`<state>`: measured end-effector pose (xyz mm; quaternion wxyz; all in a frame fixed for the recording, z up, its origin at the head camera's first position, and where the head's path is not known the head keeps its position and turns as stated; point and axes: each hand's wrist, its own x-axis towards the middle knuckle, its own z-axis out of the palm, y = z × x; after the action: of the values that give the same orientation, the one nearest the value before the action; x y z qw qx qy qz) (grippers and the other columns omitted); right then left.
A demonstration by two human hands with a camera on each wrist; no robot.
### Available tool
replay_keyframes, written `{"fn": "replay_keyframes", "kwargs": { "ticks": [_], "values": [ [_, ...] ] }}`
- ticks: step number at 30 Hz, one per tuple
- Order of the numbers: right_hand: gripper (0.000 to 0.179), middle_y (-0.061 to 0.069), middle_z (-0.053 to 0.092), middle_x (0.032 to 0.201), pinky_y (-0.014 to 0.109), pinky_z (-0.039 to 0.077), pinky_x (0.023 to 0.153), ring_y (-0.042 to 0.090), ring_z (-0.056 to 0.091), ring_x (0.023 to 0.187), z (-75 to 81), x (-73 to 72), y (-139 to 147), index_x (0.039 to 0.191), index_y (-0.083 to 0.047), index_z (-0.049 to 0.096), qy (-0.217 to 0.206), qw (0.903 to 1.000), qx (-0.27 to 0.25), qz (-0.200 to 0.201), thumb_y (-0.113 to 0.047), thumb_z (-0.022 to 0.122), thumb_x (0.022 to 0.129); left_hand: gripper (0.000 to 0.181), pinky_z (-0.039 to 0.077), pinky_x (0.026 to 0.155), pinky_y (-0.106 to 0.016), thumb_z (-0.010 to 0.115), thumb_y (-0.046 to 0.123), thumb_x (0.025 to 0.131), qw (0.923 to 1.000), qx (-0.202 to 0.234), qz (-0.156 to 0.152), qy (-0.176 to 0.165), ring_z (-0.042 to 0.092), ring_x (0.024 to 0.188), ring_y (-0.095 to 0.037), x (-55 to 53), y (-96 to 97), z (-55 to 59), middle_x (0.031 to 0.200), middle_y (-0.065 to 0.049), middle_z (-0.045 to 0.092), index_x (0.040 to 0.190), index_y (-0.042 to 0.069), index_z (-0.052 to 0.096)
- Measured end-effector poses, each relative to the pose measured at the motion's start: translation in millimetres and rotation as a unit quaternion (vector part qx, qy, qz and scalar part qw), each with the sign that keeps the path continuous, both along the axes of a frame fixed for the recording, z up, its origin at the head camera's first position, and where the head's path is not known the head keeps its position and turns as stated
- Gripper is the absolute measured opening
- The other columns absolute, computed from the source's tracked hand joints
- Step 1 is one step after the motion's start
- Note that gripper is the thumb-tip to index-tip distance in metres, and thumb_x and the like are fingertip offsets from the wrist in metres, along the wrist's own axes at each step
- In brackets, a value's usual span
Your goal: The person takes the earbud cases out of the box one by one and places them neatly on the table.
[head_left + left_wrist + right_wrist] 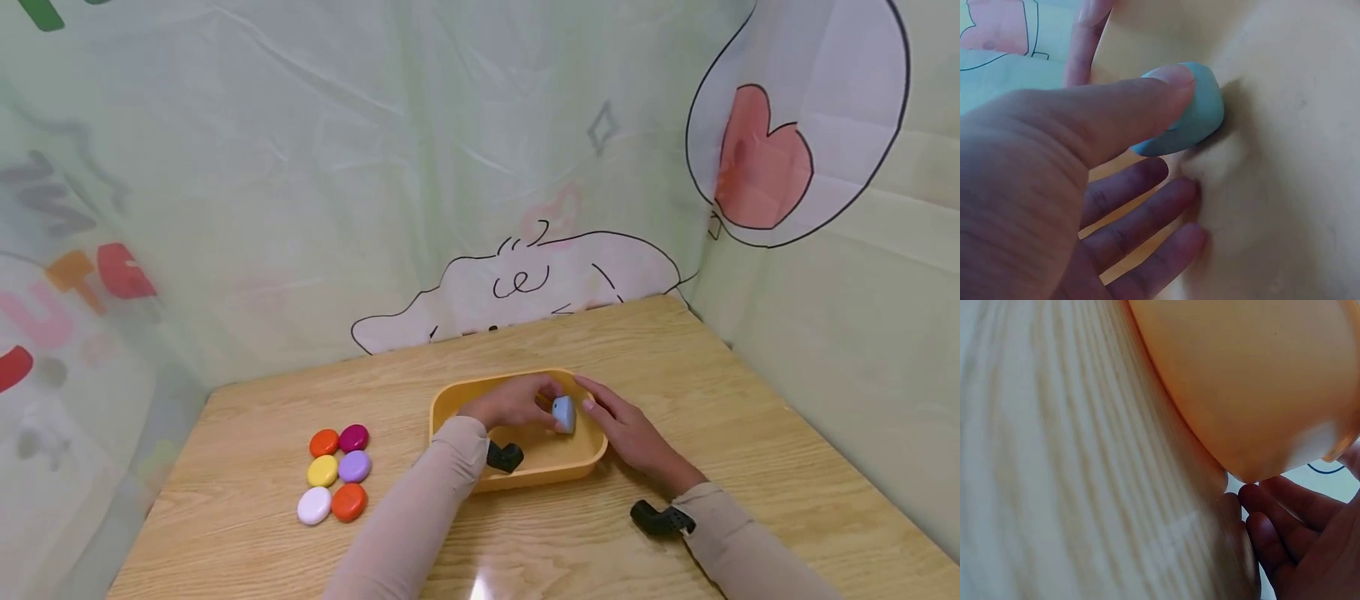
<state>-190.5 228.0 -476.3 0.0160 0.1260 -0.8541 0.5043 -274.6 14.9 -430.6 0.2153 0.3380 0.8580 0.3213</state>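
Observation:
My left hand [521,402] reaches into a yellow-orange plastic tray [517,479] and pinches a small light blue block [566,415] near the tray's right end. In the left wrist view, the thumb lies across the rounded blue block [1207,109], while the other three fingers spread below it, apart from the block. The index finger is hidden behind the block. At the tray's right end, my right hand [633,429] rests against the rim with fingers extended. Its fingers [1285,512] lie by the tray's outer wall [1254,381] in the right wrist view.
Left of the tray, several glossy round discs form two columns on the wooden table [247,467], including a yellow disc [322,471], a purple disc [355,466] and a white disc [314,505]. A printed curtain [300,183] hangs behind the table and along its sides.

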Motion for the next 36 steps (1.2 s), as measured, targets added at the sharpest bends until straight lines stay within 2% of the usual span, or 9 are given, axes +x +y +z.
{"fn": "replay_keyframes", "kwargs": {
  "ticks": [4, 8, 12, 17, 24, 28, 33, 36],
  "values": [
    [0.052, 0.014, 0.031, 0.160, 0.060, 0.026, 0.113, 0.039, 0.027, 0.147, 1.1, 0.3, 0, 0.157, -0.020, 0.035, -0.003, 1.0000, 0.000, -0.001, -0.040, 0.040, 0.109, 0.042, 0.048, 0.092, -0.024, 0.085, 0.032, 0.082, 0.9998, -0.010, 0.012, 0.015, 0.059, 0.101, -0.008, -2.3, 2.6, -2.4, 0.113, 0.007, 0.063, 0.115, 0.019, 0.062],
    [0.052, 0.014, 0.031, 0.160, 0.060, 0.025, 0.113, 0.039, 0.025, 0.147, -0.3, -0.7, 0, 0.156, -0.022, 0.035, -0.005, 1.0000, -0.002, -0.001, -0.040, 0.041, 0.108, 0.049, 0.047, 0.094, -0.025, 0.084, 0.033, 0.082, 0.9995, -0.017, 0.005, 0.026, 0.060, 0.104, -0.008, -4.0, 2.1, -3.2, 0.116, 0.007, 0.065, 0.124, 0.017, 0.063],
    [0.051, 0.012, 0.031, 0.161, 0.060, 0.024, 0.113, 0.038, 0.024, 0.148, -2.1, -1.5, 0, 0.156, -0.023, 0.036, -0.008, 1.0000, -0.005, -0.001, -0.040, 0.041, 0.108, 0.052, 0.048, 0.093, -0.024, 0.083, 0.033, 0.084, 0.9994, -0.026, -0.008, 0.023, 0.060, 0.104, -0.007, -1.2, -0.3, 0.8, 0.117, 0.009, 0.067, 0.131, 0.017, 0.066],
    [0.051, 0.011, 0.031, 0.161, 0.059, 0.026, 0.113, 0.037, 0.025, 0.147, -4.7, -2.0, 1, 0.157, -0.025, 0.035, -0.012, 0.9999, 0.001, 0.001, -0.041, 0.041, 0.108, 0.047, 0.048, 0.088, -0.023, 0.083, 0.034, 0.084, 0.9996, -0.018, -0.013, 0.016, 0.060, 0.098, -0.006, 2.1, -6.3, 5.8, 0.112, 0.012, 0.068, 0.126, 0.018, 0.069],
    [0.050, 0.015, 0.034, 0.158, 0.060, 0.027, 0.112, 0.038, 0.029, 0.146, -0.1, -4.6, 2, 0.156, -0.020, 0.036, 0.009, 0.9999, 0.009, 0.007, -0.037, 0.041, 0.109, 0.048, 0.051, 0.085, -0.024, 0.083, 0.036, 0.084, 0.9995, 0.021, 0.010, 0.023, 0.062, 0.098, -0.007, -1.9, -19.5, 19.6, 0.112, 0.010, 0.065, 0.123, 0.016, 0.065],
    [0.052, 0.014, 0.032, 0.160, 0.060, 0.026, 0.112, 0.038, 0.028, 0.146, 1.2, -3.9, 0, 0.157, -0.020, 0.035, 0.001, 0.9999, 0.008, 0.007, -0.038, 0.041, 0.109, 0.051, 0.051, 0.086, -0.023, 0.083, 0.034, 0.084, 0.9979, 0.057, 0.023, 0.021, 0.063, 0.101, -0.007, -2.2, -28.3, 23.9, 0.116, 0.008, 0.064, 0.126, 0.015, 0.064],
    [0.053, 0.014, 0.032, 0.160, 0.060, 0.027, 0.112, 0.039, 0.029, 0.146, -0.8, -0.3, -2, 0.157, -0.019, 0.034, -0.010, 0.9999, 0.010, 0.004, -0.039, 0.041, 0.109, 0.059, 0.051, 0.089, -0.024, 0.082, 0.032, 0.086, 0.9954, 0.090, 0.034, 0.006, 0.063, 0.104, -0.010, 3.4, -42.0, 25.2, 0.121, 0.005, 0.063, 0.136, 0.011, 0.060],
    [0.053, 0.015, 0.032, 0.160, 0.060, 0.027, 0.112, 0.039, 0.030, 0.145, -1.0, -0.4, -2, 0.157, -0.019, 0.035, -0.005, 0.9999, 0.013, -0.001, -0.040, 0.041, 0.109, 0.061, 0.052, 0.088, -0.026, 0.081, 0.031, 0.086, 0.9927, 0.109, 0.051, -0.003, 0.063, 0.105, -0.011, 7.9, -53.0, 30.0, 0.123, 0.003, 0.062, 0.140, 0.014, 0.058]
  ]
}}
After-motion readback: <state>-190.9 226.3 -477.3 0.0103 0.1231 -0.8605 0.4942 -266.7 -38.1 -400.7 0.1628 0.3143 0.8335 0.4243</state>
